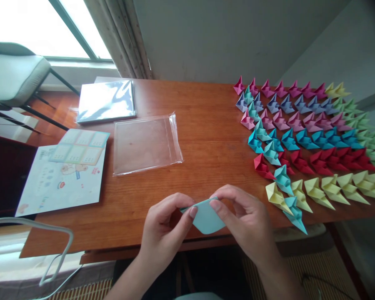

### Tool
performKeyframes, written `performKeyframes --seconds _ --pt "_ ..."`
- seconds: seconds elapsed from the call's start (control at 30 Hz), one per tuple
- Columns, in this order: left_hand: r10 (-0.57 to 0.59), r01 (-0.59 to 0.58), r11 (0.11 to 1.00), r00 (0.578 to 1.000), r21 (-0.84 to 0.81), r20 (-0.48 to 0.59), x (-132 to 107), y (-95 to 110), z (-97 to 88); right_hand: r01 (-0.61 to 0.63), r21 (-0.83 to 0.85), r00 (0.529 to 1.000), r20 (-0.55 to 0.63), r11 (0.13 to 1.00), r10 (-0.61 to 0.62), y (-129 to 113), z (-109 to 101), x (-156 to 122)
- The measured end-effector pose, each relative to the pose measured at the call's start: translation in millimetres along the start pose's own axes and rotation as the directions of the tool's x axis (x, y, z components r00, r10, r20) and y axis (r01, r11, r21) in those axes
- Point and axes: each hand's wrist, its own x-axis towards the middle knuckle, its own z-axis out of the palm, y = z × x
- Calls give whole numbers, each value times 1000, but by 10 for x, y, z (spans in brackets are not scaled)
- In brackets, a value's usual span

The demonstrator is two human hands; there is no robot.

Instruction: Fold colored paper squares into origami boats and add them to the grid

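Note:
A small sheet of pale turquoise paper (pixel 208 217), folded along its top edge, is held up over the front edge of the table. My left hand (pixel 167 227) pinches its upper left corner between thumb and fingers. At the upper right, my right hand (pixel 244 221) grips the same fold in a like pinch. To the right stand rows of folded paper boats or birds, grouped by colour; the nearest are a pale yellow one (pixel 277 197) and a turquoise one (pixel 295 214).
A clear plastic sleeve (pixel 145 146) lies left of centre on the wooden table (pixel 206 146). Behind it sits a shiny wrapped stack (pixel 106 100). Printed sheets (pixel 78 183) overlap at the left, near a white bent tube (pixel 59 227). A chair (pixel 15 75) stands by the window.

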Motion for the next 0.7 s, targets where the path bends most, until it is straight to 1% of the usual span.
performKeyframes --seconds 0.17,0.47,0.7 --pt "37 -37 999 999 -9 -3 -1 -11 0 -2 18 1000 10 1000 2 -1 -2 -1" --pt "52 -52 999 998 -11 33 10 -19 -6 -26 26 999 24 999 25 -10 -17 4" --pt "59 -59 998 998 -6 31 0 -45 -8 -16 37 999 44 999 14 -13 -28 -1"
